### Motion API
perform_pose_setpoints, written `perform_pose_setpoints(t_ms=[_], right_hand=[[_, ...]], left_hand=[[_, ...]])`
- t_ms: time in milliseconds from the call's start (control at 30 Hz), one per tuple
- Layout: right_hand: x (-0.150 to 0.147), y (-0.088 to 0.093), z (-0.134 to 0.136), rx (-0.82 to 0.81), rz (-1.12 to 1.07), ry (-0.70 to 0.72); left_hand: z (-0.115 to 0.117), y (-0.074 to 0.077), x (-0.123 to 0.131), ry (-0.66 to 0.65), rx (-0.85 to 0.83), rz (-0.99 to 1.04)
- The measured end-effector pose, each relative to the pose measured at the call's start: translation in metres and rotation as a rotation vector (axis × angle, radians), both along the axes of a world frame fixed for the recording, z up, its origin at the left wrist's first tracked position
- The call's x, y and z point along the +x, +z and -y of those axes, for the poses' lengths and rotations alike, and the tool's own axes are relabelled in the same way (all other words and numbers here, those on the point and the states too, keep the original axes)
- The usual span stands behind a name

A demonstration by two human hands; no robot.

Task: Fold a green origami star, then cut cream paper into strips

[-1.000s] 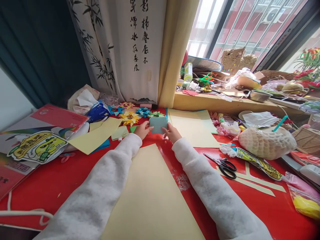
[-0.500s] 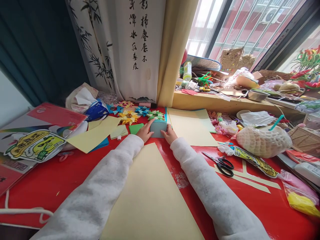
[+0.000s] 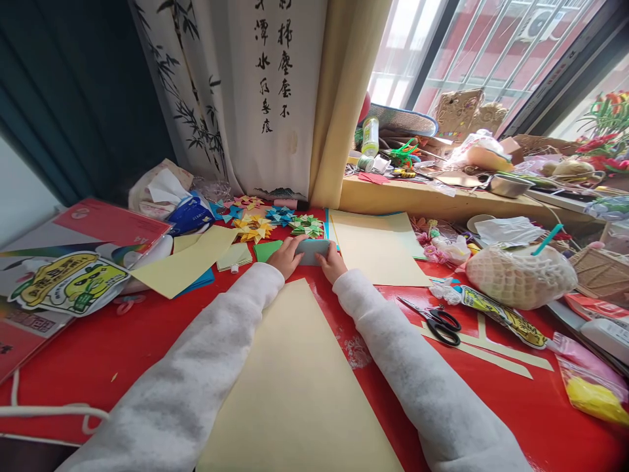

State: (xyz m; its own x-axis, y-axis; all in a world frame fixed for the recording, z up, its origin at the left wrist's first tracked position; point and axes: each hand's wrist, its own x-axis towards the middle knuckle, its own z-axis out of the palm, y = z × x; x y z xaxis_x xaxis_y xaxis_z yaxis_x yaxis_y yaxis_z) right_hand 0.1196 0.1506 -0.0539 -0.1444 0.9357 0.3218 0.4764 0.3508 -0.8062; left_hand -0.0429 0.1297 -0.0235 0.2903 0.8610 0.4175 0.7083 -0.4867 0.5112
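Between my two hands is a small grey-blue rectangular piece (image 3: 313,253), which looks like paper; whether it is one sheet or several I cannot tell. My left hand (image 3: 285,258) grips its left end, with a finger along the top edge. At the right end, my right hand (image 3: 334,263) has its thumb on the near face and its fingers behind. Just beyond are folded paper stars, a green one (image 3: 307,226) and a yellow one (image 3: 252,227). Green paper (image 3: 268,250) lies beside my left hand. A long cream sheet (image 3: 299,380) stretches between my forearms.
On the red table (image 3: 147,354), black-handled scissors (image 3: 442,325) and cream paper strips (image 3: 496,360) lie right. Cream sheets (image 3: 376,249) lie beyond my right hand. A netted white bundle with a straw (image 3: 521,278) stands farther right. Packets (image 3: 73,282) lie left.
The grey-blue piece now shows a shorter face, its lower edge higher than before. Both hands keep hold of its ends and have barely shifted.
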Motion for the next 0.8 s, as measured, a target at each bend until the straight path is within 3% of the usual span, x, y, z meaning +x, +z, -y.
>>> perform_pose_setpoints(t_ms=[400, 800], right_hand=[[-0.001, 0.004, 0.004, -0.052, 0.065, -0.043], [-0.008, 0.008, 0.006, -0.156, -0.163, -0.055]], left_hand=[[0.001, 0.004, 0.000, -0.030, -0.083, 0.062], [-0.014, -0.002, -0.007, 0.172, -0.162, 0.236]])
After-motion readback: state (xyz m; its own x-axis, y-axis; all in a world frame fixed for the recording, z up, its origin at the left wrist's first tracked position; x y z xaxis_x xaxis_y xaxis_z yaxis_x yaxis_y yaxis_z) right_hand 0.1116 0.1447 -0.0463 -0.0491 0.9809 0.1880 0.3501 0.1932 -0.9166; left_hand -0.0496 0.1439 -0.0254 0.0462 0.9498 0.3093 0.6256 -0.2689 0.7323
